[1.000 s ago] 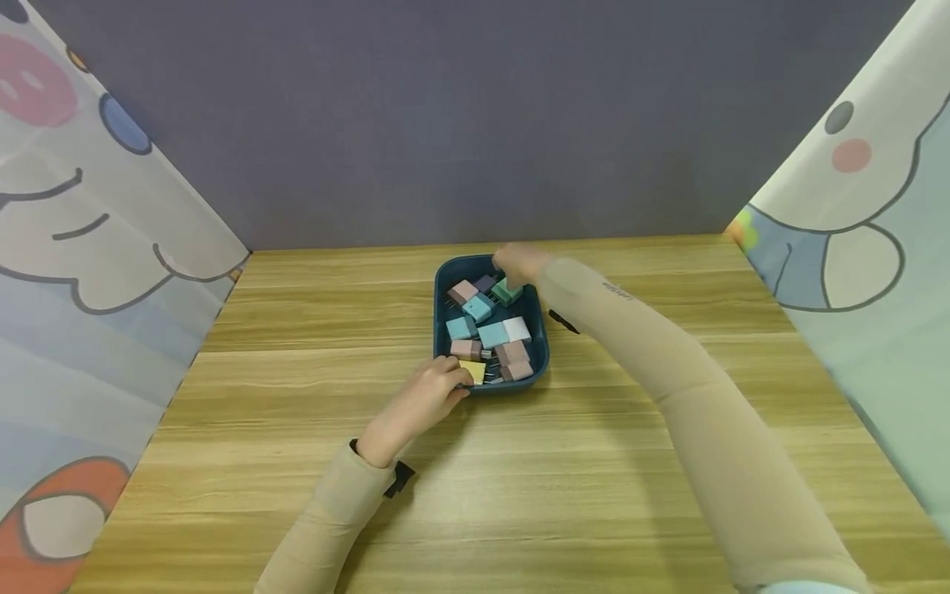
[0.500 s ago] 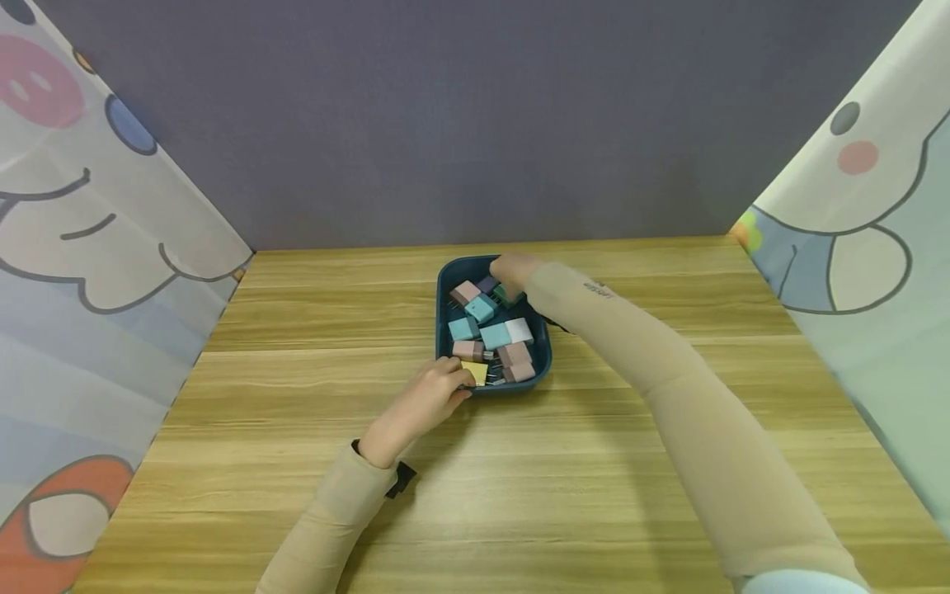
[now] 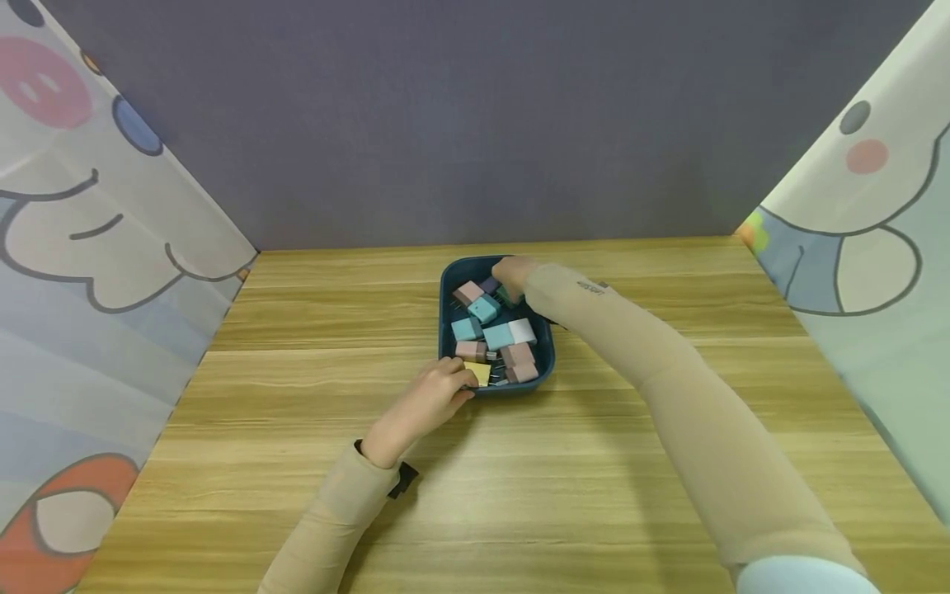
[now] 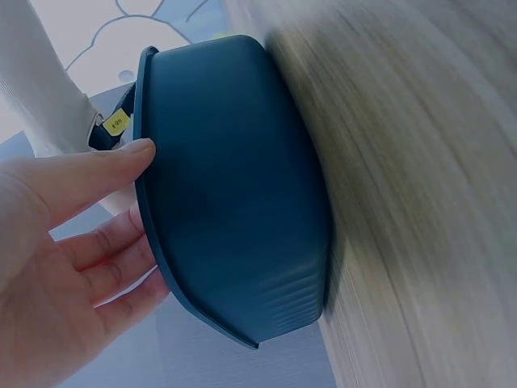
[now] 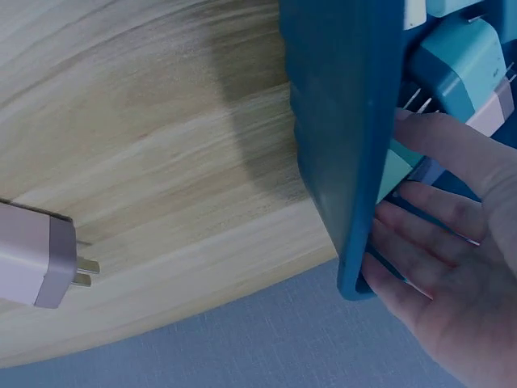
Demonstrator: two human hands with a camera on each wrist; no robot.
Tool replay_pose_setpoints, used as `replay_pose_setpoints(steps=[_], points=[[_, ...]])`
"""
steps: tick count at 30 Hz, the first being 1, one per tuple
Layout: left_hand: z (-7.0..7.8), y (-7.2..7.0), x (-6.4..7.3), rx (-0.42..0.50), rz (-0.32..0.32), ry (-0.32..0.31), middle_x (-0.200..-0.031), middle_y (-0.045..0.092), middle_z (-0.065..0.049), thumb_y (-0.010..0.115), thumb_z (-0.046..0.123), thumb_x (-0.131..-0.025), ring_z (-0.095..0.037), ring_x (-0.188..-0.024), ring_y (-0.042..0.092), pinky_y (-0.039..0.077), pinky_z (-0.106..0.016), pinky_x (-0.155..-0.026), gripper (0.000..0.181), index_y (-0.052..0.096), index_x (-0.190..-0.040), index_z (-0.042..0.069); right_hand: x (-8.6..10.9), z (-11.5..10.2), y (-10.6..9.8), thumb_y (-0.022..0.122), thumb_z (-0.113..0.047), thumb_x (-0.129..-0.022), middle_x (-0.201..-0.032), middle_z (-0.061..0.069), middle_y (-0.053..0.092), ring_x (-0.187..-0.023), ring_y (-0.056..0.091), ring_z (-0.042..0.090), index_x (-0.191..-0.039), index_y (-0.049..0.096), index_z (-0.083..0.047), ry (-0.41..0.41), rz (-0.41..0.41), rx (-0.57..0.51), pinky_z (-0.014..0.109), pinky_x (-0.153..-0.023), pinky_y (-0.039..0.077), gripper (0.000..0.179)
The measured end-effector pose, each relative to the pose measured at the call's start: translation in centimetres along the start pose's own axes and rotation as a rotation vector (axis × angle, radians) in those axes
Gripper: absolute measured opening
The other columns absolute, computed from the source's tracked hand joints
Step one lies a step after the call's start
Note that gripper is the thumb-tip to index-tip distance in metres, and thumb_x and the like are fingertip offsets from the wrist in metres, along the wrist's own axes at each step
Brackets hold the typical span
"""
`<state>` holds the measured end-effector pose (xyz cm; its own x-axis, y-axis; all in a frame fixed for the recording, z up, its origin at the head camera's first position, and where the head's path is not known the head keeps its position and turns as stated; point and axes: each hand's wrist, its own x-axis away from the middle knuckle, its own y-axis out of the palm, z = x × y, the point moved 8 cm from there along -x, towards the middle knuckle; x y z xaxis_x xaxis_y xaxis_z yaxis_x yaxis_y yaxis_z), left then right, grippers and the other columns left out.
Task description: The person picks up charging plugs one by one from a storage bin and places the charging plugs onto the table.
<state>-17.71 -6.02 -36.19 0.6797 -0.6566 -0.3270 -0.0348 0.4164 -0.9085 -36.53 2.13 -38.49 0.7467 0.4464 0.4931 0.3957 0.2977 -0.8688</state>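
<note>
A dark blue plastic bin (image 3: 551, 355) holds several charger plugs. At its near left corner, my left hand (image 3: 434, 389) grips the rim. In the left wrist view the thumb (image 4: 133, 158) lies on the outside wall, and the other fingers go behind the rim. My right hand (image 3: 514, 272) reaches into the far right corner, with thumb and fingertips on either side of a green charger plug (image 5: 396, 171). Beside it are a light blue plug (image 3: 485, 308) and a pink one (image 3: 468, 293). Close to my left fingers lies a yellow plug (image 3: 478, 373).
On the wooden table (image 3: 312, 330), right of the bin, another pink charger plug (image 5: 32, 255) lies in the right wrist view; my right sleeve (image 3: 638, 338) mostly covers that area from above. A grey panel (image 3: 475, 124) rises behind, with printed curtains on both sides.
My right hand has moved slightly down and left into the bin, now covering more of the green charger plug. My left hand keeps its grip on the rim.
</note>
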Motion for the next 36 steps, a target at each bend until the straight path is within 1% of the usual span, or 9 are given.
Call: replay_pose_setpoints(steps=[7, 13, 18, 22, 25, 28, 30, 34, 36], points=[[0.20, -0.08, 0.03, 0.005, 0.007, 0.008, -0.077, 0.056, -0.002, 0.070, 0.006, -0.074, -0.013, -0.072, 0.052, 0.044, -0.026, -0.065, 0.009, 0.065, -0.081, 0.007, -0.02, 0.06, 0.44, 0.059, -0.001, -0.081, -0.118, 0.011, 0.051, -0.090, 0.045, 0.020, -0.114, 0.053, -0.007, 0.033, -0.038, -0.041, 0.030, -0.067, 0.036, 0.034], [0.21, -0.03, -0.21, -0.009, 0.001, 0.005, -0.076, 0.055, -0.001, 0.069, 0.007, -0.075, -0.013, -0.071, 0.051, 0.043, -0.026, -0.065, 0.008, 0.065, -0.082, 0.008, -0.37, 0.16, 0.58, 0.068, -0.006, -0.077, -0.115, 0.010, 0.055, -0.102, 0.052, 0.025, -0.098, 0.063, -0.007, 0.022, -0.027, 0.006, 0.033, -0.079, 0.046, 0.022], [0.21, 0.03, -0.27, -0.012, -0.009, 0.001, -0.077, 0.055, -0.001, 0.069, 0.007, -0.075, -0.013, -0.072, 0.051, 0.043, -0.026, -0.065, 0.008, 0.065, -0.082, 0.008, -0.51, 0.11, 0.60, 0.069, -0.005, -0.075, -0.109, 0.010, 0.058, -0.099, 0.054, 0.024, -0.092, 0.065, -0.008, 0.005, -0.018, 0.031, 0.033, -0.078, 0.046, 0.017], [0.30, 0.12, -0.27, -0.011, -0.009, 0.005, -0.077, 0.056, -0.001, 0.069, 0.007, -0.076, -0.013, -0.073, 0.052, 0.043, -0.026, -0.066, 0.008, 0.065, -0.082, 0.007, -0.57, 0.00, 0.70, 0.068, -0.005, -0.076, -0.107, 0.010, 0.059, -0.096, 0.055, 0.024, -0.095, 0.064, -0.007, -0.015, -0.015, 0.072, 0.033, -0.077, 0.046, 0.020], [0.34, 0.17, -0.26, -0.007, -0.008, 0.007, -0.077, 0.056, -0.001, 0.069, 0.007, -0.075, -0.013, -0.073, 0.052, 0.043, -0.026, -0.066, 0.008, 0.065, -0.082, 0.007, -0.54, -0.02, 0.75, 0.066, -0.004, -0.077, -0.106, 0.011, 0.058, -0.090, 0.053, 0.022, -0.098, 0.061, -0.006, -0.025, -0.010, 0.080, 0.031, -0.072, 0.043, 0.022], [0.40, 0.16, -0.26, -0.001, -0.006, 0.010, -0.077, 0.056, -0.001, 0.069, 0.007, -0.075, -0.013, -0.073, 0.052, 0.044, -0.026, -0.066, 0.008, 0.065, -0.082, 0.007, -0.44, 0.16, 0.79, 0.064, -0.004, -0.078, -0.105, 0.011, 0.057, -0.082, 0.047, 0.019, -0.100, 0.059, -0.006, -0.014, -0.008, 0.057, 0.031, -0.065, 0.037, 0.023], [0.43, 0.10, -0.28, 0.000, -0.004, 0.011, -0.077, 0.056, -0.001, 0.069, 0.007, -0.075, -0.013, -0.073, 0.052, 0.043, -0.026, -0.066, 0.008, 0.065, -0.082, 0.007, -0.32, 0.31, 0.86, 0.063, -0.005, -0.079, -0.104, 0.010, 0.057, -0.081, 0.047, 0.019, -0.100, 0.058, -0.007, 0.003, -0.021, 0.017, 0.029, -0.064, 0.038, 0.022], [0.43, -0.05, -0.28, -0.001, -0.003, 0.010, -0.077, 0.056, -0.002, 0.069, 0.007, -0.075, -0.014, -0.072, 0.052, 0.043, -0.026, -0.065, 0.008, 0.065, -0.081, 0.007, 0.09, 0.38, 0.73, 0.065, -0.010, -0.080, -0.105, 0.009, 0.056, -0.087, 0.052, 0.020, -0.100, 0.059, -0.007, 0.026, -0.044, -0.053, 0.029, -0.069, 0.044, 0.022], [0.38, -0.05, -0.25, -0.002, -0.006, 0.009, -0.077, 0.056, -0.002, 0.069, 0.007, -0.075, -0.014, -0.072, 0.051, 0.043, -0.025, -0.065, 0.008, 0.065, -0.082, 0.007, 0.36, 0.29, 0.46, 0.066, -0.011, -0.079, -0.107, 0.009, 0.056, -0.092, 0.053, 0.022, -0.101, 0.059, -0.007, 0.028, -0.041, -0.054, 0.031, -0.073, 0.045, 0.024]])
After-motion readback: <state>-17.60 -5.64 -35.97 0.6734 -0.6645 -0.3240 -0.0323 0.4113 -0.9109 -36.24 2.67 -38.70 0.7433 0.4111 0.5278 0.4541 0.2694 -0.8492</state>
